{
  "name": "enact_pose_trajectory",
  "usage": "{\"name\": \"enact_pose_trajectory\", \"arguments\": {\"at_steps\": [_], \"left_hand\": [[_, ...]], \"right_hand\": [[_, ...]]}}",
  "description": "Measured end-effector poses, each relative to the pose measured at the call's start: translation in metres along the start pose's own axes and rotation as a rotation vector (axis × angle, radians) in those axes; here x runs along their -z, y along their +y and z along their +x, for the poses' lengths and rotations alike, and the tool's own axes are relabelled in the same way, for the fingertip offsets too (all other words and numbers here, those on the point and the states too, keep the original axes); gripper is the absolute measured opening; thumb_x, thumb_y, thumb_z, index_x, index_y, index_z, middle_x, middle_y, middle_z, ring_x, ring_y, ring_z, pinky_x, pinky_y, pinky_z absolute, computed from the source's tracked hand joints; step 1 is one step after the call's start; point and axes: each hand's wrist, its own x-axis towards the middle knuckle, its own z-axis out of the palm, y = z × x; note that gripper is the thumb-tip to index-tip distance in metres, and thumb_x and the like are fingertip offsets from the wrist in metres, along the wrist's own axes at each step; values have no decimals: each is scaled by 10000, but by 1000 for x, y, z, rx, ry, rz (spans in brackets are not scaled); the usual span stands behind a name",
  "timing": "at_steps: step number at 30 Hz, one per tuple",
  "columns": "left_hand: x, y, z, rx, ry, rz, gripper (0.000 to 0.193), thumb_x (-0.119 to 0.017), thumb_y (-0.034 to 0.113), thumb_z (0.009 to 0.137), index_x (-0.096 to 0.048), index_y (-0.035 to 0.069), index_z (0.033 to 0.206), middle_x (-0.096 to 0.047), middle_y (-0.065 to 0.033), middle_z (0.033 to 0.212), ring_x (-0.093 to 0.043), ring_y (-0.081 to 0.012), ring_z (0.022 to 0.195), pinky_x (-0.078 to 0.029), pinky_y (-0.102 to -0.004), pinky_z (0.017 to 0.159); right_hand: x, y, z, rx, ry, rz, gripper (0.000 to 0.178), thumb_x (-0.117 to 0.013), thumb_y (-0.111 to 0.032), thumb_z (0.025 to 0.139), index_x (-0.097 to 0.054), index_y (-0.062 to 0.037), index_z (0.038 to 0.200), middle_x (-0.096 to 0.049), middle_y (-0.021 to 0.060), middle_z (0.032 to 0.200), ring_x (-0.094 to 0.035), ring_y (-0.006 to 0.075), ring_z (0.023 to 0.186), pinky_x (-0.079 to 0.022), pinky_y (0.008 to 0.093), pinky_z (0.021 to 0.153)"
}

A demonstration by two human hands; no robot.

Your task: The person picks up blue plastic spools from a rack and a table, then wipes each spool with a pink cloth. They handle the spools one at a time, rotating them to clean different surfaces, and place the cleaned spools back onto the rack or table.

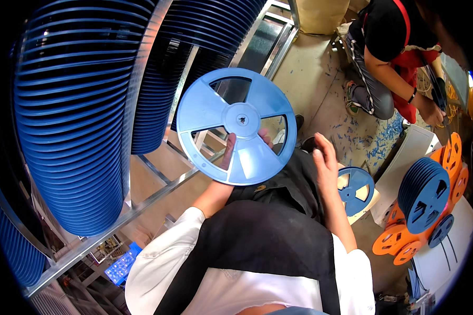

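A blue plastic reel (242, 116) with a round hub and fan-shaped openings is held up in front of my body. Behind it, my left hand (229, 151) grips the lower part; thumb and fingertips show through the openings, the palm is hidden. To the right of the reel, my right hand (326, 160) is raised over my lap with fingers stretched out, apart from the reel and holding nothing. Just beyond that wrist, a smaller-looking blue reel (363, 182) lies on a pale yellowish surface.
Long rows of blue reels (73, 131) fill a metal rack (157, 194) on the left. On the right stand a stack of blue reels (423, 197) and several orange reels (391, 239). A co-worker (389, 68) crouches at the upper right. Blue scraps (381, 139) litter the floor.
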Motion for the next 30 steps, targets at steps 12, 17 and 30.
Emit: {"name": "enact_pose_trajectory", "arguments": {"at_steps": [12, 17, 30], "left_hand": [[21, 23, -5, -113, 20, -138, 840, -590, 635, 811, -416, 41, 1378, -570, -122, 1250, -550, -265, 1104, -423, -423, 1012], [12, 50, 17, -183, 496, 360, 891, -581, 626, 829, -351, -3, 1417, -434, -150, 1397, -418, -248, 1278, -317, -396, 1097], [10, 122, 117, -545, 457, 242, 881, -628, 582, 817, -327, 22, 1427, -332, -159, 1468, -296, -272, 1376, -218, -453, 1141]], "right_hand": [[20, 32, -4, -300, 112, 259, 330, -519, -202, 973, -550, -37, 1257, -576, 55, 1216, -522, 160, 1146, -418, 305, 961], [-5, 50, -11, -332, 57, 339, 302, -522, -197, 972, -571, -45, 1228, -585, 33, 1187, -534, 144, 1118, -427, 293, 938], [-16, 77, -27, -390, 55, 296, 302, -538, -219, 966, -576, -50, 1213, -595, 15, 1156, -540, 120, 1085, -409, 260, 919]]}}
